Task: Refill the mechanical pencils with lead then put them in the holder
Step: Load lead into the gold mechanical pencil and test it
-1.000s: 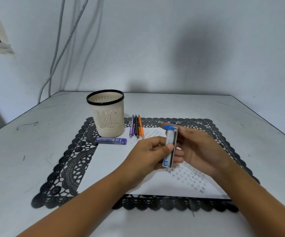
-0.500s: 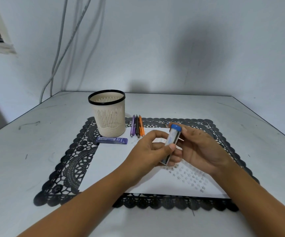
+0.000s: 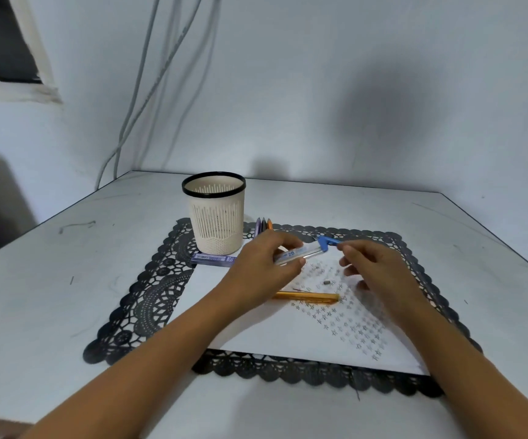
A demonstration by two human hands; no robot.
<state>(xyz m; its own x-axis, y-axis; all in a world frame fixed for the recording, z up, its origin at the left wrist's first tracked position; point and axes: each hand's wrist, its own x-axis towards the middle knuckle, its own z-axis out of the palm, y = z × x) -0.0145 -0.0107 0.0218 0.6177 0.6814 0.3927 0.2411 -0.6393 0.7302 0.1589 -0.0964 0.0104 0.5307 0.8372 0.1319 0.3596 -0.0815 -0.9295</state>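
— clear plastic lead tube with blue cap (image 3: 307,252) gripped in left hand (image 3: 266,270)?
— yes. right hand (image 3: 373,270) beside its top, grasp unclear. tilt gently over orange mechanical pencil (image 3: 307,296) lying on white paper (image 3: 272,331).

- A black lace mat (image 3: 148,299) is lying on the grey bench (image 3: 34,312).
- A white sheet (image 3: 272,337) is resting on it.
- Grey cables (image 3: 139,90) are hanging down the wall (image 3: 288,90).

Bare forearms run to a bare left hand (image 3: 266,268) and right hand (image 3: 374,268).
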